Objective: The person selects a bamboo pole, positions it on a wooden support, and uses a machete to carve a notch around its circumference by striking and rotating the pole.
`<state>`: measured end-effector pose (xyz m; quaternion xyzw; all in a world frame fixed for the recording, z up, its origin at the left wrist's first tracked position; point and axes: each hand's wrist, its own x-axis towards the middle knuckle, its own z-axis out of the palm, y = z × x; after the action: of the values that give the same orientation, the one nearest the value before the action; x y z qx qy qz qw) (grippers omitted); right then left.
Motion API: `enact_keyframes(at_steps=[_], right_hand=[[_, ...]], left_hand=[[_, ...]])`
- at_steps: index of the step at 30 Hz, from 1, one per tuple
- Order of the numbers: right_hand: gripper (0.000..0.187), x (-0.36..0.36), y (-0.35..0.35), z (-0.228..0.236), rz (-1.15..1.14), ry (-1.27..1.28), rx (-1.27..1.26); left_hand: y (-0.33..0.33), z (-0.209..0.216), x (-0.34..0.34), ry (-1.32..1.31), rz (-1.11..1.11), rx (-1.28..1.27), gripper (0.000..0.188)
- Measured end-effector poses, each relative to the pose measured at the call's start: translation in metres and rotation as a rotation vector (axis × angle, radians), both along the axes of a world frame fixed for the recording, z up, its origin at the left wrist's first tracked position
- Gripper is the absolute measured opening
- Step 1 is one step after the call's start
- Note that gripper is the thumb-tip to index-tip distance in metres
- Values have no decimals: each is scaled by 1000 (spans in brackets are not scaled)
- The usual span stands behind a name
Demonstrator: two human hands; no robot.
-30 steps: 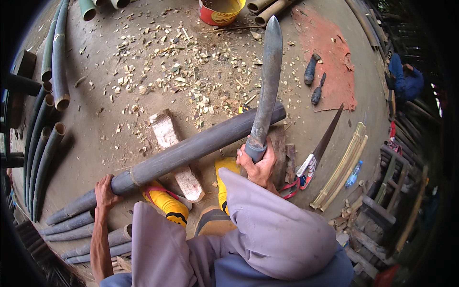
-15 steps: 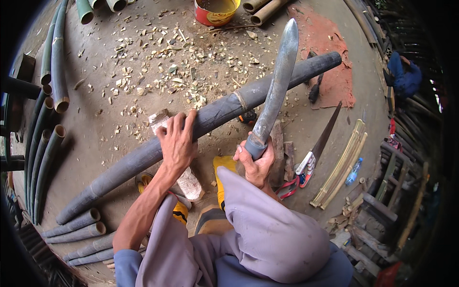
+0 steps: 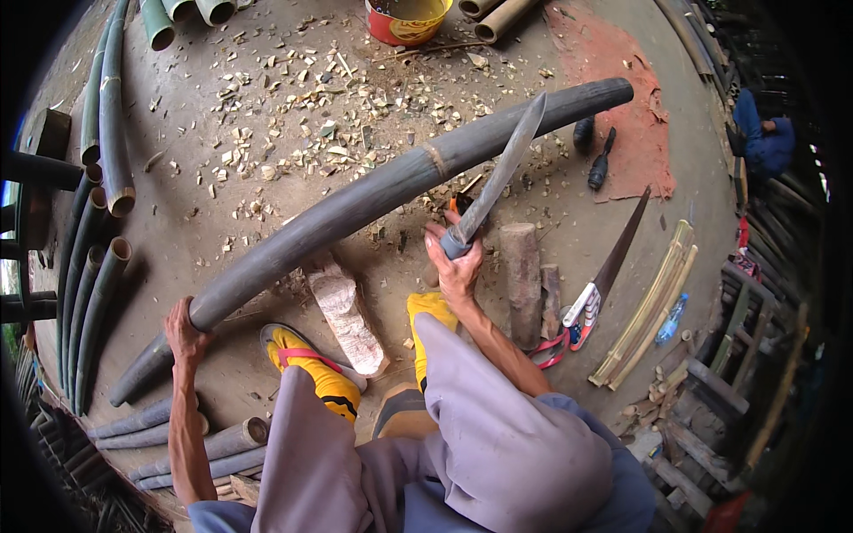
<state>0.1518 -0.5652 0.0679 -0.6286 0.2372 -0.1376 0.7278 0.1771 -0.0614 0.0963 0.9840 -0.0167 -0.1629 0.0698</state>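
A long dark bamboo pole slants across the view, its far end over a red mat. My left hand is closed round its lower left part. My right hand grips a machete by its short grey handle, the blade pointing up and to the right, overlapping the pole. By the right fingertips lies an orange and black object, partly hidden. A pale, hewn wood block lies below the pole, between my feet.
Wood chips litter the ground beyond the pole. A handsaw, split bamboo strips and a plastic bottle lie at the right. Bamboo poles line the left. A red bucket stands far off; a person sits at right.
My left hand has moved from the pole's middle down to its lower left part. The pole has shifted off the block. My right hand and the machete have moved lower and slightly left.
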Motion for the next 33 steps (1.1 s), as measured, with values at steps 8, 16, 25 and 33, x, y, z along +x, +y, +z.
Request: enact_keyframes(at_steps=[8, 16, 25, 33], right_hand=[[63, 57, -38, 11, -275, -67, -205], [56, 23, -12, 33, -325, -167, 72], [43, 93, -153, 7, -310, 8, 309], [46, 90, -147, 37, -181, -2, 116]], left_hand=[[-146, 67, 31, 282, -66, -355, 66], [-311, 76, 93, 651, -224, -664, 70], [-218, 120, 88, 959, -183, -563, 118], [-171, 62, -20, 623, 23, -428, 76]])
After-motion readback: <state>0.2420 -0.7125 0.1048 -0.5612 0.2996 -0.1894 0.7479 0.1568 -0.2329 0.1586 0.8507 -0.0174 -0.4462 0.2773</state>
